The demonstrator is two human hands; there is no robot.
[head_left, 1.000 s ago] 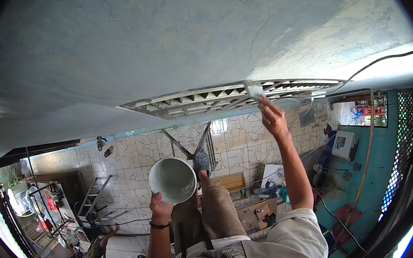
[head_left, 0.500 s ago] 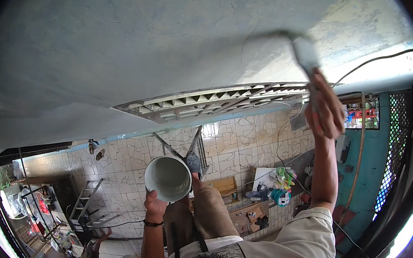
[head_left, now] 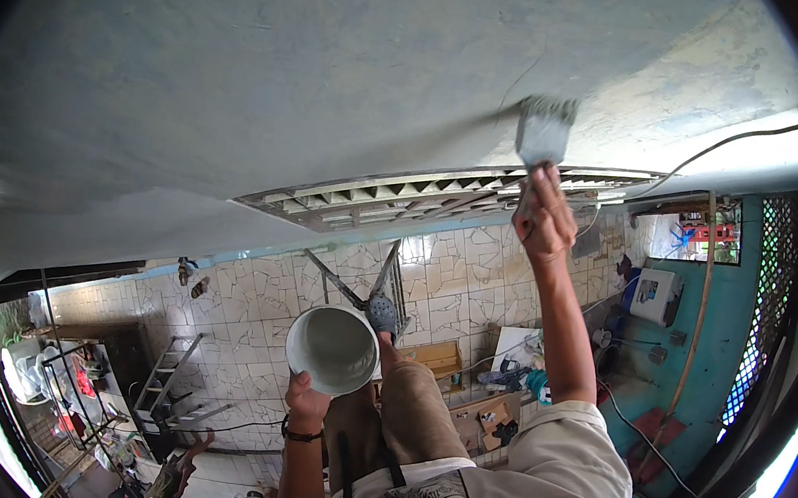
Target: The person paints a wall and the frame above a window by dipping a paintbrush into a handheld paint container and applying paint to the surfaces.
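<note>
Right hand [head_left: 546, 220] grips a brush [head_left: 544, 136] at the gray wall [head_left: 282, 65] as left hand [head_left: 308, 402] clasps a pale bucket [head_left: 336, 349].

I have the bucket [head_left: 306, 328] near, left of the middle, in my left hand [head_left: 308, 400]. Farther and to the right, my right hand [head_left: 548, 220] has the brush [head_left: 542, 140] in its fingers, before the wall [head_left: 243, 71]. A louvred panel [head_left: 376, 193] sits between brush and bucket. Left of the bucket is a ladder [head_left: 164, 378]; right, an open box [head_left: 437, 356].
</note>
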